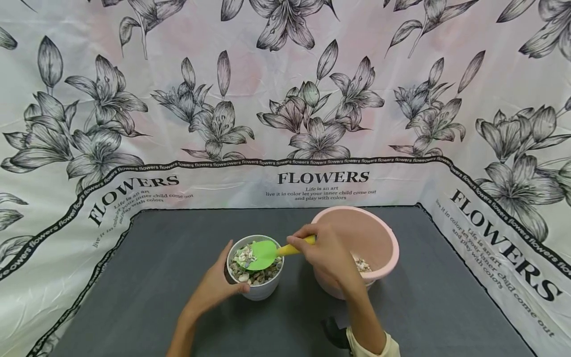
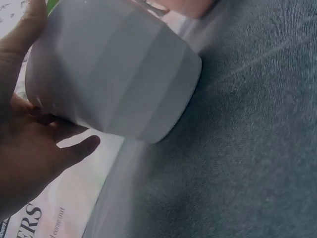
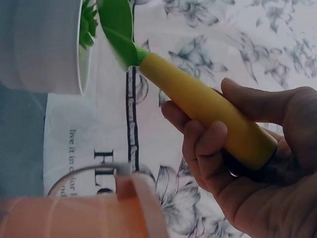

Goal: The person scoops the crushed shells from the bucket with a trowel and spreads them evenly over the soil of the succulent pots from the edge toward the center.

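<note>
A white flowerpot [image 1: 260, 292] filled with small stones [image 1: 256, 276] stands on the dark table. My left hand [image 1: 216, 285] grips it from the left, its thumb on the near side; the left wrist view shows the pot's faceted wall [image 2: 119, 69]. My right hand [image 1: 327, 250] holds a toy-like trowel by its yellow handle [image 3: 198, 104]. The trowel's green blade [image 1: 264, 254] is over the pot's mouth, with pale pebbles [image 1: 244, 256] at its tip. Green leaves of a plant [image 3: 88, 25] show at the pot's rim in the right wrist view; the blade hides them in the head view.
A pink bucket [image 1: 393, 250] stands right of the pot, with some pale pebbles [image 1: 362, 265] at its bottom. Its thin handle [image 3: 84, 171] shows in the right wrist view. Flower-printed cloth [image 1: 232, 183] borders the dark tabletop [image 1: 156, 267] at the back and sides.
</note>
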`<state>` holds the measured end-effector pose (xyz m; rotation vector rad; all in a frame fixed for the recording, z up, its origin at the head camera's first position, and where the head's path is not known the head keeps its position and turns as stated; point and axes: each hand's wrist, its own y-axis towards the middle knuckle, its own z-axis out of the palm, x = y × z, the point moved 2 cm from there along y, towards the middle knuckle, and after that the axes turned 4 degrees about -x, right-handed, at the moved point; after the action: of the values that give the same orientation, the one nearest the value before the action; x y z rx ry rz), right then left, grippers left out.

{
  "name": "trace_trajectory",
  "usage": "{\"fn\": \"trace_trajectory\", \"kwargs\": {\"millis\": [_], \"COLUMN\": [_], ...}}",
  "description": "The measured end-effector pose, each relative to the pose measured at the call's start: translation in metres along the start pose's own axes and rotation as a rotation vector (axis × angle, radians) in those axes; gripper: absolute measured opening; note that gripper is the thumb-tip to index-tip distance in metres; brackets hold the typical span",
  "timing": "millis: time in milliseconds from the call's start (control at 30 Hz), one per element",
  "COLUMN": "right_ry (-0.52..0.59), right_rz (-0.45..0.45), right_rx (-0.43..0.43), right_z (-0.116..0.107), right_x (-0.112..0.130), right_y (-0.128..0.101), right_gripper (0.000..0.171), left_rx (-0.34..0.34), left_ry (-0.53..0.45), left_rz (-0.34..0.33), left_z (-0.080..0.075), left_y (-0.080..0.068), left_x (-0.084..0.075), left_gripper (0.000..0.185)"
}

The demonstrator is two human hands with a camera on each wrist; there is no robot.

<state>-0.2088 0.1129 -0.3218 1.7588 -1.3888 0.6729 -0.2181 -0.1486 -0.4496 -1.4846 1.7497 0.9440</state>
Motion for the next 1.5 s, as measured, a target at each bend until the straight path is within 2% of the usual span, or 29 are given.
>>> {"fn": "trace_trajectory", "kwargs": {"millis": [100,200,367,533,733,833,967,1033,1200,1400,1500], "right_ry": [-0.051,-0.137,-0.215,-0.231,-0.229,-0.278,-0.355,-0.385,-0.44,-0.499,-0.54], "right_rz": [-0.032,-0.12,-0.234,-0.222,-0.225,-0.258,-0.302,-0.32,-0.363,-0.463,-0.495], "right_rx": [0.015,0.031,0.031,0.02,0.027,0.022,0.002,-0.016,-0.068,-0.1,-0.127], "right_z": [0.008,0.016,0.027,0.031,0.035,0.039,0.045,0.047,0.052,0.053,0.053], "right_x": [0.011,0.024,0.039,0.04,0.042,0.047,0.055,0.058,0.063,0.068,0.07], "right_y": [0.003,0.007,0.011,0.01,0.008,0.008,0.006,0.004,-0.003,-0.008,-0.01], "right_gripper": [0.012,0.013,0.013,0.014,0.015,0.015,0.014,0.012,0.009,0.006,0.005], "left_rx": [0.013,0.006,-0.024,-0.054,-0.048,-0.041,-0.034,-0.023,0.009,-0.02,-0.03], "left_ry": [-0.052,-0.1,-0.075,-0.016,-0.021,-0.021,-0.05,-0.073,-0.12,-0.069,-0.043], "left_rz": [-0.001,-0.021,-0.032,-0.031,-0.033,0.026,0.165,0.183,0.124,-0.011,-0.034], "left_z": [0.002,0.002,0.002,0.0,-0.001,-0.001,-0.001,0.0,0.0,0.0,0.0], "left_y": [0.001,0.002,0.003,0.003,0.004,0.005,0.008,0.008,0.007,0.004,0.004], "left_x": [0.002,0.002,0.002,0.001,0.003,0.002,0.002,0.002,0.003,0.005,0.005], "left_gripper": [0.124,0.115,0.109,0.105,0.108,0.117,0.118,0.116,0.117,0.12,0.12]}}
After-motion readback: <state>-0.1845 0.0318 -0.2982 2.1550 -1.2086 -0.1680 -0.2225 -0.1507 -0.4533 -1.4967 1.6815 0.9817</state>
